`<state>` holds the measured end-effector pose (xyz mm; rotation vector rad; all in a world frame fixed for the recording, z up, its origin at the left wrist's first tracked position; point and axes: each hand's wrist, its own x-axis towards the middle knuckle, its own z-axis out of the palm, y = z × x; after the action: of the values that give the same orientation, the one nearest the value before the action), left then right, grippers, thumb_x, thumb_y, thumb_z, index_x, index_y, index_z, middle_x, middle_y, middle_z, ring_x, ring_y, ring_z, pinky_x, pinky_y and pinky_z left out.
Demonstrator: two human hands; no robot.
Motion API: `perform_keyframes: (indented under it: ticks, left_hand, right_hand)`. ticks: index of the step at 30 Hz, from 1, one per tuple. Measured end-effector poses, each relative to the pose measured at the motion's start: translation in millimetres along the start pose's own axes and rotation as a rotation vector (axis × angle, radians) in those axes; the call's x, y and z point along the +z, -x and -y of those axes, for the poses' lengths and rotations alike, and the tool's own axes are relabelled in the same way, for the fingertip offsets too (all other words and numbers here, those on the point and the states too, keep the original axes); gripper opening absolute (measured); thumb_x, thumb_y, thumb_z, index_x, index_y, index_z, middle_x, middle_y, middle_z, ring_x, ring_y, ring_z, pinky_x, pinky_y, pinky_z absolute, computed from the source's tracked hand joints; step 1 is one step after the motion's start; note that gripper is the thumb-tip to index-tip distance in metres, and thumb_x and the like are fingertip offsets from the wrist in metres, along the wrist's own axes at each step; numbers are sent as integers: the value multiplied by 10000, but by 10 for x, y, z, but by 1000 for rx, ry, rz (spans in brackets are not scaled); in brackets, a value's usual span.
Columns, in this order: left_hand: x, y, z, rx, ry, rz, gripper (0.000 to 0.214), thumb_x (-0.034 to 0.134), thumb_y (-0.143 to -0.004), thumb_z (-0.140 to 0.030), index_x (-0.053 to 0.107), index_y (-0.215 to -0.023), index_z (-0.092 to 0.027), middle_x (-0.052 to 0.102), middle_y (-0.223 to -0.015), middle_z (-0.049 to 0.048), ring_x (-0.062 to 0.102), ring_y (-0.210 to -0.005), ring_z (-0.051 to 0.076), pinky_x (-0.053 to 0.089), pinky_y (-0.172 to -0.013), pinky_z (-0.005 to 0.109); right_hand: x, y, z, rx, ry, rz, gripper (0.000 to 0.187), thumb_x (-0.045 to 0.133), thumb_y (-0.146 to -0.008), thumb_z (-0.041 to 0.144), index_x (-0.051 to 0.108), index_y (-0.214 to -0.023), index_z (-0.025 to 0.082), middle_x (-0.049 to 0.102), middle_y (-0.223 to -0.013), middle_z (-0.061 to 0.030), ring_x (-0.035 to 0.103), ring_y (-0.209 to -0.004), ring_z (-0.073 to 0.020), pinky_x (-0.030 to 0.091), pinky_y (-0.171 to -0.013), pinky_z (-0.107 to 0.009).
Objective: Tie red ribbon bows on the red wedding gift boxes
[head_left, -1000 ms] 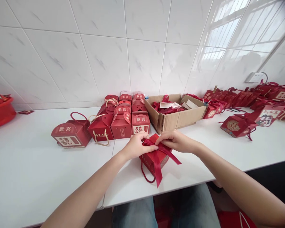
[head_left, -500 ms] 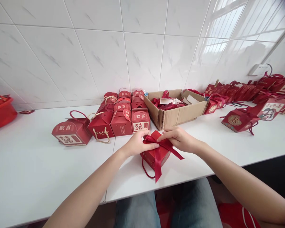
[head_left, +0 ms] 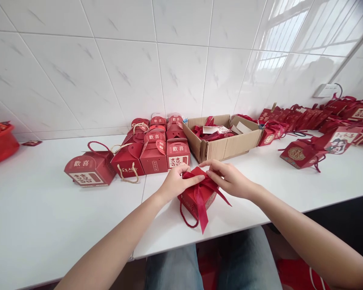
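In front of me a small red gift box (head_left: 187,200) sits near the table's front edge, with a red cord handle hanging at its left side. A dark red ribbon (head_left: 202,207) is tied in a bow over its top, the tails draping down the front and right. My left hand (head_left: 179,180) is closed on the bow's left part, thumb laid across the knot. From the other side my right hand (head_left: 225,177) pinches the ribbon close to the knot, its fingertips partly hidden against the box top.
Behind the hands stand several red gift boxes (head_left: 154,155) and an open cardboard carton (head_left: 232,147) holding ribbons and cards. Another red box (head_left: 89,169) is at left, near a red basin (head_left: 1,145). More boxes (head_left: 302,153) crowd the right side. A tiled wall (head_left: 181,72) bounds the table.
My left thumb has shifted over the knot. My right hand's fingers have moved slightly, its index finger lifting toward the back of the box. The box stays in place.
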<state>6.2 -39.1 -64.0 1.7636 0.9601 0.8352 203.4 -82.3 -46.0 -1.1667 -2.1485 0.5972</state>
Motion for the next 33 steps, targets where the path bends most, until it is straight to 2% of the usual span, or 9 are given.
perform_keyframes:
  ticks: [3, 5, 7, 10, 16, 21, 27, 33]
  left_hand:
    - [75, -6, -1, 32, 51, -53, 511, 743, -653, -449, 345, -515, -161, 495, -810, 3, 476, -709, 122, 397, -651, 261]
    - [96, -3, 1, 42, 154, 5, 470, 741, -668, -407, 384, -505, -149, 562, -978, 31, 532, -776, 132, 434, -706, 269]
    - [96, 4, -2, 15, 242, 69, 411, 738, -678, -373, 436, -520, -143, 585, -1041, 35, 551, -769, 123, 443, -709, 268]
    - [85, 11, -13, -13, 273, 90, 389, 735, -683, -344, 447, -519, -141, 609, -1008, 32, 542, -730, 108, 432, -680, 257]
    - [77, -3, -27, 39, 268, 107, 468, 717, -697, -278, 331, -468, -149, 620, -944, 46, 565, -832, 144, 428, -733, 268]
    - [70, -1, -12, 59, 264, 94, 500, 706, -704, -272, 267, -491, -160, 605, -856, 27, 538, -754, 124, 414, -713, 268]
    - [33, 10, -18, 2, 316, 119, 455, 638, -765, -380, 311, -527, -171, 564, -739, 10, 488, -654, 113, 396, -625, 266]
    - [45, 26, -9, 25, 206, 52, 408, 707, -705, -382, 384, -573, -169, 644, -864, 28, 552, -722, 134, 437, -667, 272]
  right_hand:
    - [27, -11, -10, 8, -9, -16, 252, 374, -941, 239, 499, -1157, 200, 534, -671, 22, 482, -577, -108, 396, -555, -226]
    - [43, -14, -18, 19, -23, -29, 235, 385, -933, 234, 494, -1138, 197, 514, -648, 31, 466, -553, -103, 384, -536, -221]
    - [57, -10, -27, 38, -41, -38, 219, 389, -931, 239, 488, -1121, 196, 503, -642, 35, 461, -539, -100, 379, -522, -217]
    - [72, 6, -45, 49, -55, -52, 199, 387, -931, 252, 470, -1104, 202, 494, -656, 37, 466, -542, -99, 382, -521, -216]
    - [102, 44, -103, 91, -128, -50, 125, 393, -933, 266, 412, -1044, 209, 491, -619, 56, 444, -523, -97, 380, -510, -214]
    - [140, 39, -155, 89, -193, -78, 138, 381, -950, 317, 404, -1038, 214, 447, -632, 58, 451, -540, -98, 397, -518, -217]
    - [116, 54, -191, 102, -249, -68, 192, 377, -955, 374, 427, -1051, 215, 403, -625, 60, 423, -546, -99, 418, -527, -221]
    - [96, 56, -176, 134, -323, -48, 239, 385, -948, 407, 440, -1078, 214, 451, -662, 47, 506, -561, -107, 454, -540, -236]
